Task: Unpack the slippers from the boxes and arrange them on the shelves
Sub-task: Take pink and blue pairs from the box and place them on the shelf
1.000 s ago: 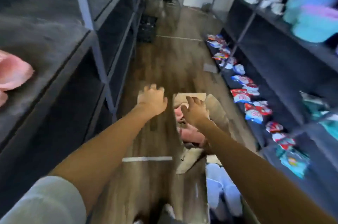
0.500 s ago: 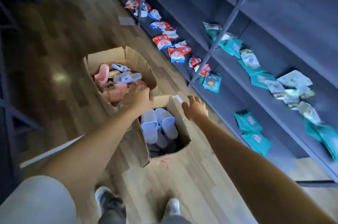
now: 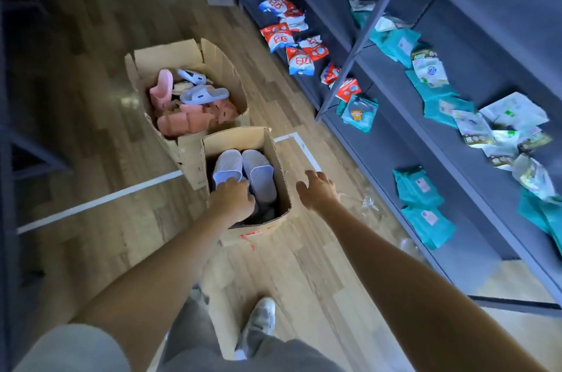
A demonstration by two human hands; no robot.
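My left hand [image 3: 232, 198] reaches into the near cardboard box [image 3: 278, 158] on the floor [image 3: 100, 158], fingers curled over the heel of one of two pale lilac slippers [image 3: 258, 172] lying side by side, while my right hand [image 3: 319, 190] hovers open just beside it.

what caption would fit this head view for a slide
Left hand reaches into the near box of pale slippers; right hand hovers open beside it.

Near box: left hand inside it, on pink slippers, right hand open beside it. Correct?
The colour is wrong. The head view shows the left hand inside the near box on pale lilac slippers; the pink slippers lie in the far box. The right hand is open beside the near box, as stated.
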